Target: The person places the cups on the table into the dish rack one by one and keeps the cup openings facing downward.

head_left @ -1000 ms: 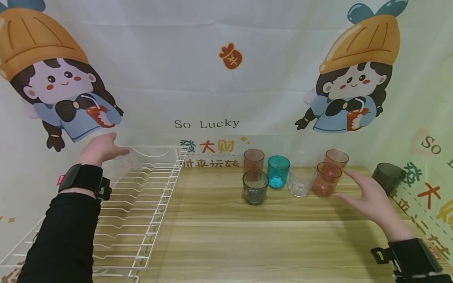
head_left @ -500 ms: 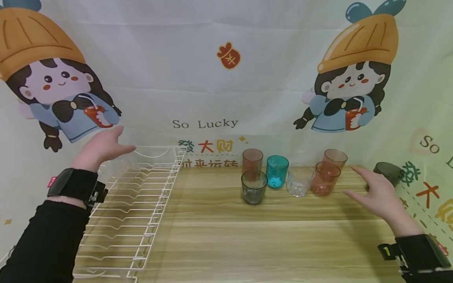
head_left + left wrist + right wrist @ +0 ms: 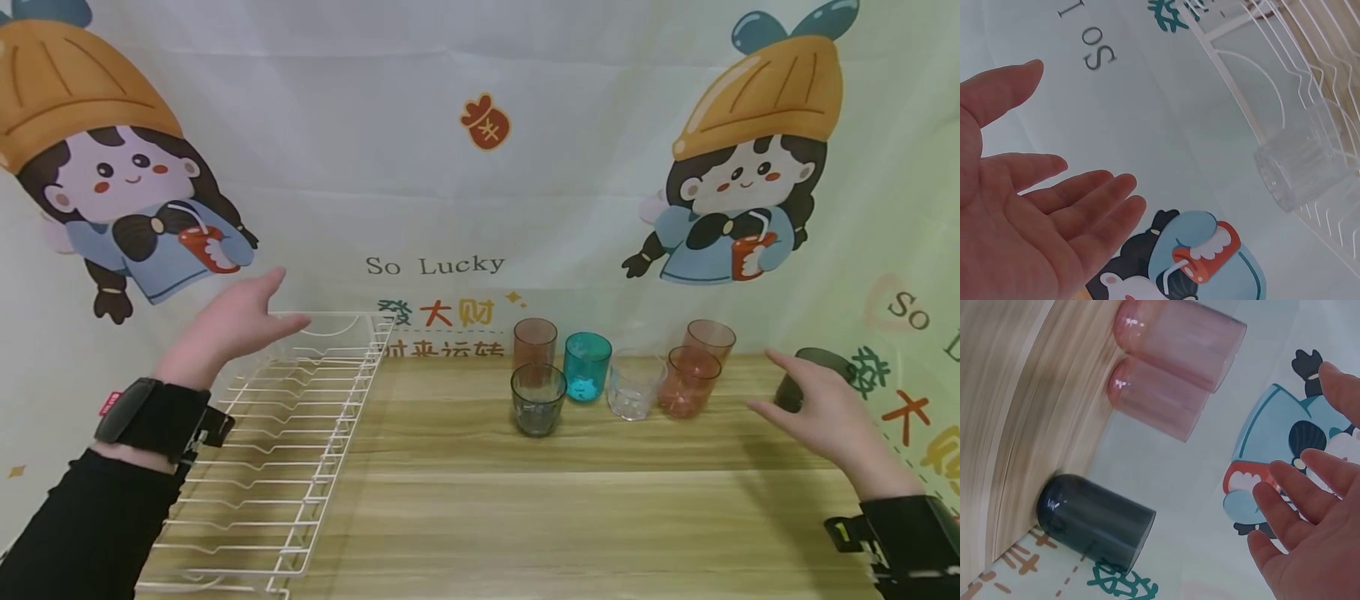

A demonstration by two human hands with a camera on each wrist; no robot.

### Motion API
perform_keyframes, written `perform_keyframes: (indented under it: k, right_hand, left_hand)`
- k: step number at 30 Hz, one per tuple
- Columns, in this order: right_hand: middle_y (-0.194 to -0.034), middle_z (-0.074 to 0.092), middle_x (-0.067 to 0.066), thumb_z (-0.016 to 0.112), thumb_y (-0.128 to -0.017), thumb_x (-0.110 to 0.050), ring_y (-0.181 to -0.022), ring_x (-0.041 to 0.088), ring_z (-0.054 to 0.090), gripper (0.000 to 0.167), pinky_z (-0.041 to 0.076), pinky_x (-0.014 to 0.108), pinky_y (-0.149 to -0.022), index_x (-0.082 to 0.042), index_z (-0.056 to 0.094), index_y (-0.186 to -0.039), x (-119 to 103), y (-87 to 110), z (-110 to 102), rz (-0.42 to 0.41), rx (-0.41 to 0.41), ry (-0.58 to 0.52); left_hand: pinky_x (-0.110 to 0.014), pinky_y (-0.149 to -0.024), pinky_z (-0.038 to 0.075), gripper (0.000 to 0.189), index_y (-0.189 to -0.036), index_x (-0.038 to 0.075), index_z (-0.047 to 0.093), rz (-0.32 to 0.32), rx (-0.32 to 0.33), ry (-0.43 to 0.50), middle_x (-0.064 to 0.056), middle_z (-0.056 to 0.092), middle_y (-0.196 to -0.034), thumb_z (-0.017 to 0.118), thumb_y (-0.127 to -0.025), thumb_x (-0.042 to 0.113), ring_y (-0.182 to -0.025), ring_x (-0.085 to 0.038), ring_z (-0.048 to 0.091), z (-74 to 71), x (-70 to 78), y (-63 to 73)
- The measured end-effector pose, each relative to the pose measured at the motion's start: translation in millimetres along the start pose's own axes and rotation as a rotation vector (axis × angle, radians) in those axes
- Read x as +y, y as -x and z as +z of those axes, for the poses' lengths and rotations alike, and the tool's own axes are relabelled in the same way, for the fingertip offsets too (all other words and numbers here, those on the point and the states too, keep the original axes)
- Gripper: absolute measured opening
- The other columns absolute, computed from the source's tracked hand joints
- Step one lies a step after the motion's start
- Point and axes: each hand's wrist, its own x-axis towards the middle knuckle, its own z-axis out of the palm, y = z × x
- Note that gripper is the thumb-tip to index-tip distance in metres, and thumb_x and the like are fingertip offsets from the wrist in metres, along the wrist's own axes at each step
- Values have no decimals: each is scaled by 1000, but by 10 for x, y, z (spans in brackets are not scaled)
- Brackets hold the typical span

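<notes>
My left hand is held above the far left of the white wire rack, fingers spread and nothing in them. In the left wrist view a clear glass sits tilted on the rack's wires, apart from that hand; in the head view the hand largely covers it. On the right, my right hand hovers with thumb and fingers apart, overlapping a dark grey glass. The right wrist view shows this dark glass standing upright, away from the fingers, with two pink glasses beyond.
Toward the back of the wooden table stand a smoky grey glass, a pinkish-brown glass, a teal glass, a clear glass and two pink glasses. A printed cloth hangs behind.
The left hand has drawn slightly right and up from near the clear glass on the rack. My right hand has moved right, from beside the pink glasses to the dark grey glass.
</notes>
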Motion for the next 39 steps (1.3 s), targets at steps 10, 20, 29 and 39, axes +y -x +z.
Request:
perform_keyframes:
  k: [10,20,29,39]
  right_hand:
    - [-122,50,38,74,-81,-29,-107,53,47,73,39,63,-85,9,43,-134,105,-26,-38,36,3,57]
    - [-120,47,39,73,-81,-23,-106,54,45,70,37,63,-88,13,42,-132,178,-54,-20,117,15,169]
    - [-117,48,39,76,-76,-22,-103,54,44,70,36,65,-88,15,46,-126,262,-83,-13,155,33,210]
    - [-113,48,39,78,-74,-25,-99,54,44,70,37,65,-85,15,46,-122,400,-90,7,176,20,236]
  left_hand:
    - [-60,-109,24,86,-146,-10,15,71,68,17,-34,24,-147,61,-90,36,-134,-50,25,116,221,113]
    - [-61,-107,26,87,-148,-4,20,132,94,-13,-32,30,-146,62,-88,42,-133,-48,27,245,412,252]
    - [-59,-109,27,84,-147,-3,25,230,118,-40,-28,31,-147,65,-87,40,-134,-45,30,398,563,327]
    - [-61,-108,27,89,-148,-4,21,226,96,-77,-31,27,-148,65,-86,44,-133,-49,29,479,712,416]
